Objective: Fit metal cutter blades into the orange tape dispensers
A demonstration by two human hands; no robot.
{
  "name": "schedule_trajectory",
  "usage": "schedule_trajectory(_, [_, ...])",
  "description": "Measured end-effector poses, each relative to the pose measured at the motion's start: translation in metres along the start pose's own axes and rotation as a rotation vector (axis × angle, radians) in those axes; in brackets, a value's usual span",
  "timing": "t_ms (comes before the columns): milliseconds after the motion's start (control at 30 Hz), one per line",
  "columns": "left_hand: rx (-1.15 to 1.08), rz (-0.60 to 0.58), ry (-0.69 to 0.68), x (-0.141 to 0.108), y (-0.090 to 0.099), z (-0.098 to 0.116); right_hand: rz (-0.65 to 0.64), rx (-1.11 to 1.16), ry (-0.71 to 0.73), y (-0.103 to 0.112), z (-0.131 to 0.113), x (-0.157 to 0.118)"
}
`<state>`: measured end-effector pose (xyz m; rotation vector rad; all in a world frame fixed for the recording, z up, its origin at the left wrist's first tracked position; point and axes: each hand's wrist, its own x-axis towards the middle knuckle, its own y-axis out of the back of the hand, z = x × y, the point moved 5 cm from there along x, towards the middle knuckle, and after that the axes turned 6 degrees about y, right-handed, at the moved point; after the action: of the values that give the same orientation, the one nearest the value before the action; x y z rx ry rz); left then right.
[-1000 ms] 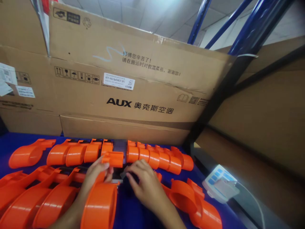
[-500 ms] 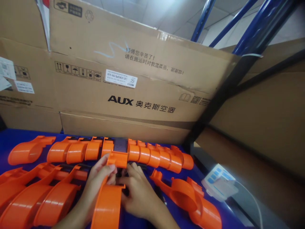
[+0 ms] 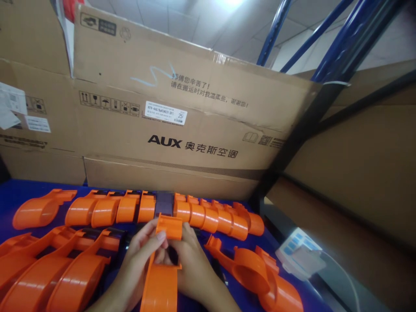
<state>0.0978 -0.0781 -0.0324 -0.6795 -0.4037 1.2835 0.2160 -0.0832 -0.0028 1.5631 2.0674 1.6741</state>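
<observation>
An orange plastic piece (image 3: 161,284) with a curved band below and a flat clip-like head stands upright in front of me. My left hand (image 3: 143,249) is closed on its neck, the thumb pressed just under the head. My right hand (image 3: 191,260) is curled against the other side of the piece, its fingertips hidden behind it. A small dark patch shows between the right fingers and the neck; I cannot make out what it is. Similar orange pieces (image 3: 82,271) lie in a row to the left, several with black parts at their heads.
Behind my hands a row of orange pieces (image 3: 196,215) crosses the blue surface (image 3: 6,199). More orange pieces (image 3: 250,266) lie at right, near a white-and-blue box with a cable (image 3: 300,253). A large cardboard panel (image 3: 195,173) stands at the back beside a rack post (image 3: 286,151).
Both hands and the orange piece have shifted slightly right and lower in the view. The hands are closer together, with the right fingers now tucked further behind the piece.
</observation>
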Motion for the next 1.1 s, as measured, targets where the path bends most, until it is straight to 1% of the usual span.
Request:
schedule_trajectory(100, [0.065, 0.026, -0.029, 0.002, 0.003, 0.002, 0.099, 0.178, -0.142, 0.006, 0.015, -0.003])
schedule_trajectory(200, [0.147, 0.042, -0.074, 0.004, 0.004, 0.004, 0.278, 0.416, -0.321, 0.015, 0.035, -0.009])
schedule_trajectory(233, [0.165, 0.051, -0.085, 0.005, 0.005, 0.005, 0.335, 0.497, -0.356, 0.019, 0.04, -0.01])
schedule_trajectory(333, [0.18, 0.084, -0.098, 0.007, 0.008, 0.005, 0.483, 0.67, -0.408, 0.03, 0.05, -0.011])
schedule_trajectory(400, [0.172, 0.114, -0.088, 0.008, 0.01, 0.004, 0.571, 0.734, -0.426, 0.036, 0.054, -0.012])
schedule_trajectory(467, [0.174, 0.144, -0.065, 0.01, 0.013, 0.002, 0.626, 0.767, -0.437, 0.038, 0.055, -0.014])
schedule_trajectory(567, [0.197, 0.146, -0.049, 0.012, 0.015, 0.001, 0.636, 0.756, -0.433, 0.038, 0.055, -0.016])
schedule_trajectory(733, [0.213, 0.099, -0.07, 0.015, 0.014, 0.001, 0.581, 0.741, -0.42, 0.037, 0.051, -0.016])
schedule_trajectory(933, [0.214, 0.118, -0.057, 0.017, 0.017, 0.001, 0.624, 0.752, -0.401, 0.038, 0.051, -0.017])
schedule_trajectory(1100, [0.229, 0.112, -0.035, 0.018, 0.016, 0.003, 0.608, 0.744, -0.413, 0.036, 0.052, -0.017])
